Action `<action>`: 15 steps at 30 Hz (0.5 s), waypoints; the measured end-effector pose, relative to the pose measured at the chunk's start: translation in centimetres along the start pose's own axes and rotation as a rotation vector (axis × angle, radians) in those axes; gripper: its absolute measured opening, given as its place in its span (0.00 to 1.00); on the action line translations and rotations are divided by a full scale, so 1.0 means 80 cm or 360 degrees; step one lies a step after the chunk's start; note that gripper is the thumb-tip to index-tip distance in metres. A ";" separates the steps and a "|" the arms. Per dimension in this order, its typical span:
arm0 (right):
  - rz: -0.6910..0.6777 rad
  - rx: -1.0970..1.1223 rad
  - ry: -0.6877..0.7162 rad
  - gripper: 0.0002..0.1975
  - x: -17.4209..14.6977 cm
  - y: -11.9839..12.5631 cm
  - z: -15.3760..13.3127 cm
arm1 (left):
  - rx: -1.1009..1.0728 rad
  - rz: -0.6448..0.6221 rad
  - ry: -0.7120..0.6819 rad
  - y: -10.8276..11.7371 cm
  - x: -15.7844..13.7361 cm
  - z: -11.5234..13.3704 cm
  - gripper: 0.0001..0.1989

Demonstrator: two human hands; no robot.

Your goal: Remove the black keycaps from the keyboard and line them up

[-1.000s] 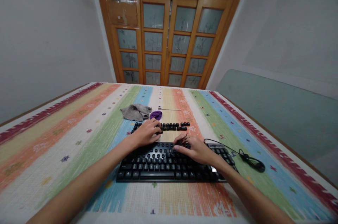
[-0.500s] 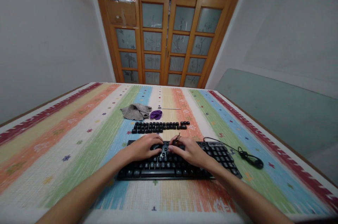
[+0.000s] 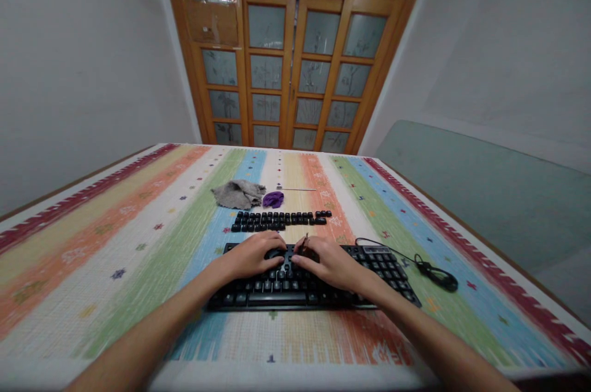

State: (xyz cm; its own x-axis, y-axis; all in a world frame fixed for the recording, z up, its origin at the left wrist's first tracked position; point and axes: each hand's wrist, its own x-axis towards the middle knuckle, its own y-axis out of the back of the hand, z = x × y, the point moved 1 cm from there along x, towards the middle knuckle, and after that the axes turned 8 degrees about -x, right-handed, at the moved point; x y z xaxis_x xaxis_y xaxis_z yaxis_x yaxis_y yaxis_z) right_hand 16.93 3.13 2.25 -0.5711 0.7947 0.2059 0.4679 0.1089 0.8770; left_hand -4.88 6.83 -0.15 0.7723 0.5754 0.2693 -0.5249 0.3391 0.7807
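Observation:
A black keyboard (image 3: 277,300) lies in front of me, with several bare spots where keycaps are off its upper rows. My left hand (image 3: 255,255) rests on its upper left part, thumb apart from the curved fingers, holding nothing that I can see. At the upper middle, my right hand (image 3: 327,260) is closed around a thin, dark brownish tool (image 3: 303,244) whose tip sticks up past the fingers. What its lower end touches is hidden by the hand. Beyond the keyboard, loose black keycaps (image 3: 263,220) stand in rows.
A grey cloth (image 3: 237,194) and a crumpled purple cloth (image 3: 273,199) lie behind the keycaps, near a thin rod with a small brush-like end (image 3: 295,189). The keyboard's bundled cable (image 3: 438,276) sits at the right. A striped tablecloth (image 3: 152,269) covers the table.
My right hand has shifted slightly left, and the tool's tip leans a little further left. My left hand stays in place on the keyboard.

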 end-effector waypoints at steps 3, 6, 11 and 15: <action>-0.0050 -0.0132 0.0038 0.10 0.005 0.009 -0.005 | -0.0006 -0.0003 0.0011 -0.001 0.000 0.001 0.09; -0.0106 -0.0129 0.0066 0.09 0.010 0.016 -0.005 | -0.0007 -0.0004 0.0020 -0.001 0.001 0.002 0.09; -0.0082 0.0009 0.0063 0.10 0.019 0.016 0.007 | -0.0009 0.0035 -0.0012 0.000 0.001 0.004 0.08; -0.0059 0.0125 0.0113 0.11 0.027 0.013 0.015 | -0.0004 0.0035 0.0005 0.000 0.001 0.004 0.08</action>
State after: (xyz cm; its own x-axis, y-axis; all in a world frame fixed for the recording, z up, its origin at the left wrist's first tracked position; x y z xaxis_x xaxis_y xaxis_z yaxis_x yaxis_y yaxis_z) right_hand 16.98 5.70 3.07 -0.6342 0.7451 0.2064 0.4953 0.1865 0.8485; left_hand -4.71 6.61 0.04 0.7594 0.5851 0.2845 -0.5426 0.3284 0.7731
